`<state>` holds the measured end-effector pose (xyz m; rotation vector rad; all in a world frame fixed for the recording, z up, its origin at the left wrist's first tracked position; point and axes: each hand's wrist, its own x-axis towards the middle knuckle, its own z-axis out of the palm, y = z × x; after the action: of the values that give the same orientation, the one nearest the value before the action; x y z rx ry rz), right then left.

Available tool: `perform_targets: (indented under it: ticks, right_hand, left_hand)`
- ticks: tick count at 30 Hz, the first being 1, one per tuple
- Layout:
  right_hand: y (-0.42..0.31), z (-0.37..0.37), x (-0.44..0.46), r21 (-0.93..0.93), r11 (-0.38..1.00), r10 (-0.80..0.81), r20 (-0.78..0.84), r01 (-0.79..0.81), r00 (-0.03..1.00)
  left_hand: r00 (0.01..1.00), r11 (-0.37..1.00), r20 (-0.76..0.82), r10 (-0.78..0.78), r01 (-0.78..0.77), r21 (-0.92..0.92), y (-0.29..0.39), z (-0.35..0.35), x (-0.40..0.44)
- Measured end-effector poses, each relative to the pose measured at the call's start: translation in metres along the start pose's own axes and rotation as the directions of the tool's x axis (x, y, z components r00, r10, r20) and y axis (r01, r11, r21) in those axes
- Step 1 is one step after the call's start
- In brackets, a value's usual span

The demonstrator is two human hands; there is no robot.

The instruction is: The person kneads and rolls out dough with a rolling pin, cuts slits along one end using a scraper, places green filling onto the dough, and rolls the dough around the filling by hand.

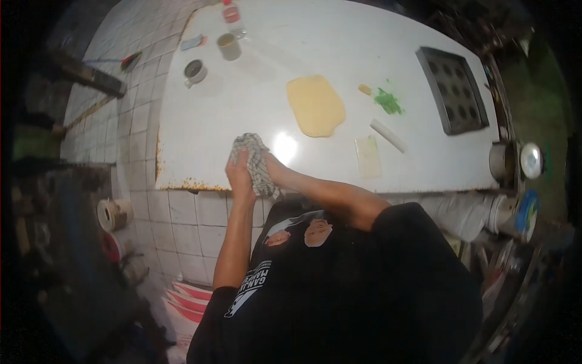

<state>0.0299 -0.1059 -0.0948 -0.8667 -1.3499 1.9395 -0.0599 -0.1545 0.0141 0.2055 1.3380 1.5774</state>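
A checked grey-and-white cloth (259, 170) is bunched between my two hands over the front left edge of the white table (242, 109). My left hand (240, 171) is closed on its left side, thumb pointing up along it. On the other side my right hand (276, 170) presses against the cloth, with its fingers mostly hidden behind the folds. The cloth's lower end hangs past the table edge. Beyond my hands, a flat yellow sheet of dough (315, 106) lies on the table.
A cup (194, 71), a tin (228, 47) and a red-capped bottle (233, 18) stand at the back left. Rightward are green crumbs (388, 101), a white stick (388, 135), a pale rectangular piece (367, 156) and a dark moulded tray (453, 91).
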Motion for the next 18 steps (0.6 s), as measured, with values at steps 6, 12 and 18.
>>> perform_targets:
  ticks: [6, 12, 18]
  right_hand:
    - [-0.111, -0.008, -0.044, -0.675, 0.737, 0.215, 0.183, -0.037, 0.959]
    - [-0.052, -0.127, -0.117, -0.7, 0.707, -0.121, -0.26, -0.101, 0.958]
    - [-0.04, -0.216, -0.198, -0.638, 0.281, -0.133, -0.766, -0.717, 0.63]
  left_hand:
    - [0.931, 0.818, 0.028, 0.365, -0.335, 0.468, -0.006, -0.028, 0.055]
    - [0.862, 0.277, 0.088, 0.498, -0.255, 0.926, 0.018, -0.12, 0.146]
    - [0.745, -0.224, 0.373, 0.552, -0.299, 0.928, -0.026, -0.093, 0.115]
